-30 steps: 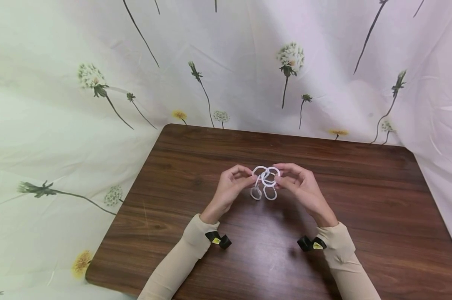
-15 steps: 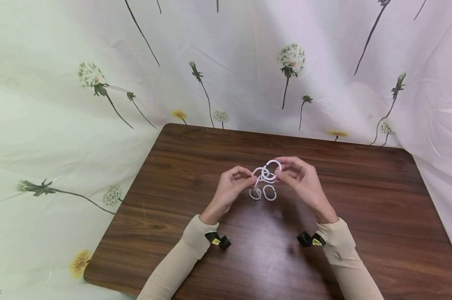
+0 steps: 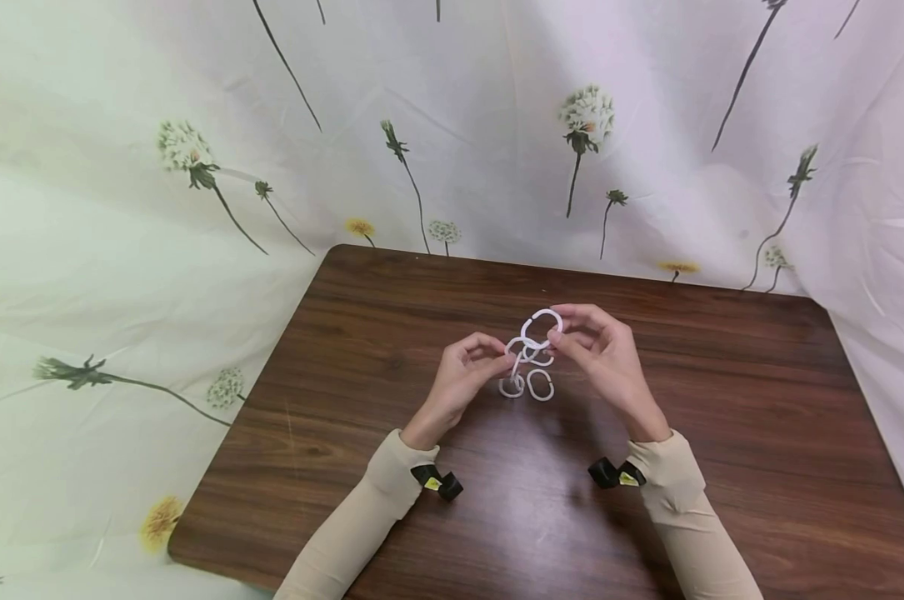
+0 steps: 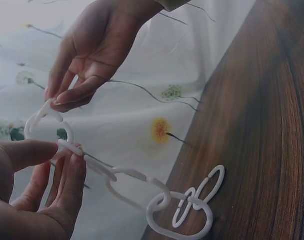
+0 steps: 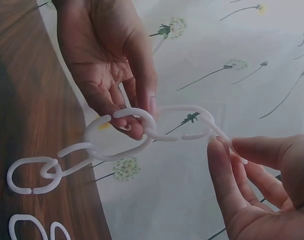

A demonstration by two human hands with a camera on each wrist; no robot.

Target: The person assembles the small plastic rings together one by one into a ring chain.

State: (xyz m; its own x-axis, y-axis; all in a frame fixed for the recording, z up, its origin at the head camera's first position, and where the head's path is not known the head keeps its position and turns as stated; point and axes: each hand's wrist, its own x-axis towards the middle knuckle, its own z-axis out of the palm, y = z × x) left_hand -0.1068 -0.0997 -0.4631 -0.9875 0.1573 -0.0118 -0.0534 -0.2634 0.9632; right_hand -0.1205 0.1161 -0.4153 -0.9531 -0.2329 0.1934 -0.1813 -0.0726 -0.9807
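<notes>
From the head view, we see a dark wooden table [image 3: 332, 400] whose far edge runs along a hanging cloth [image 3: 489, 158] printed with dandelions. Its left edge slopes down to a rounded near corner, and wide stretches of wood lie left and right of the arms. Our left hand [image 3: 459, 379] and right hand [image 3: 611, 367] meet a little beyond the middle, well inside every edge we can see. Between them is a white chain [image 3: 517, 362] of open rings: our left thumb and fingers pinch it on one side, while our right thumb and fingers pinch a raised ring [image 3: 545, 312] at its upper end. Nearer to us, just beside the chain's lower end, sits an oval ring [image 3: 552, 387].

The left wrist view shows the chain from the side, sloping down from our left fingertips toward the table, something the head view flattens. Two slim ovals show by its lowest ring, overlapping it; whether they touch it we cannot tell from here.

The right wrist view gives what the others blur: the rings pass through one another, and several show a narrow gap in the loop. At its lower corner, two rings are cut off by the frame, apart from the chain's end.
</notes>
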